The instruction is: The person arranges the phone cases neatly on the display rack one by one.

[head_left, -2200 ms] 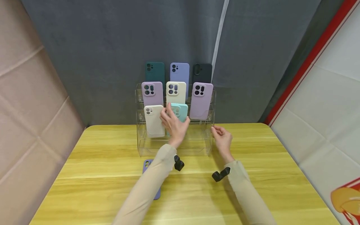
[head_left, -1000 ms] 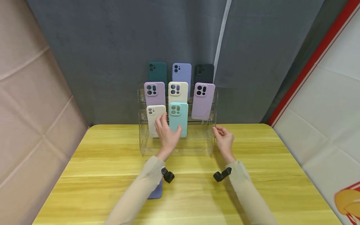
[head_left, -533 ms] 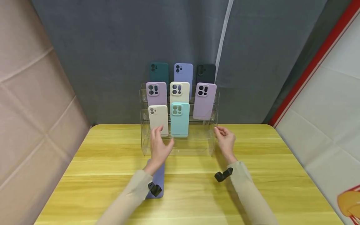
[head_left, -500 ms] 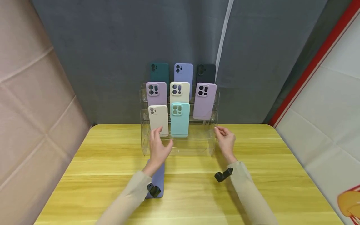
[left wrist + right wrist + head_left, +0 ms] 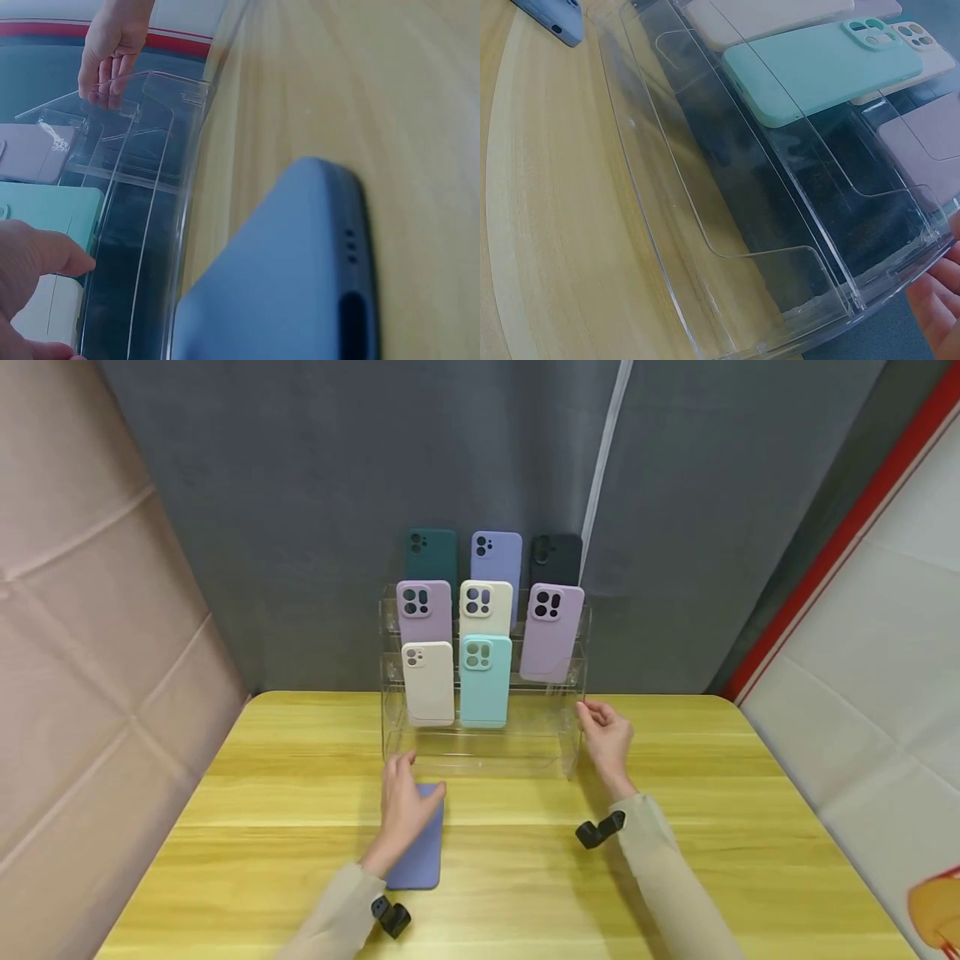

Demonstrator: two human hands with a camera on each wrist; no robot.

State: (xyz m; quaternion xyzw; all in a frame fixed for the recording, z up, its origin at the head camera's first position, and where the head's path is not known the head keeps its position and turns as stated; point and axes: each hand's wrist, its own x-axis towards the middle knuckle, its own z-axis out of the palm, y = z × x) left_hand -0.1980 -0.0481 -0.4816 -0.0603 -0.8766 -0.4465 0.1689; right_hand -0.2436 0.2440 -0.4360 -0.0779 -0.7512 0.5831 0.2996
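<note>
My left hand (image 5: pixel 405 810) hovers over a periwinkle phone case (image 5: pixel 423 852) lying on the table, thumb and fingers spread with nothing between them. In the left wrist view that phone case (image 5: pixel 285 270) is close below the camera. With my right hand (image 5: pixel 607 739) I pinch the right side edge of a clear acrylic display stand (image 5: pixel 487 767); the left wrist view shows those fingers (image 5: pixel 112 79) curled at its edge. A turquoise phone case (image 5: pixel 486 693) and a white phone case (image 5: pixel 431 693) lean side by side in a lower tier of the stand.
Higher tiers hold two lilac phone cases, one on the right (image 5: pixel 551 635), a cream one (image 5: pixel 486 610), a dark green one (image 5: pixel 432 556), another periwinkle one (image 5: pixel 497 556) and a black one (image 5: pixel 557 560). A grey curtain (image 5: pixel 337 527) hangs behind the wooden table (image 5: pixel 247 793).
My left hand has let go of the turquoise phone case, leaving it in the stand, and has come down and left over the periwinkle case. My right hand stays at the stand's edge.
</note>
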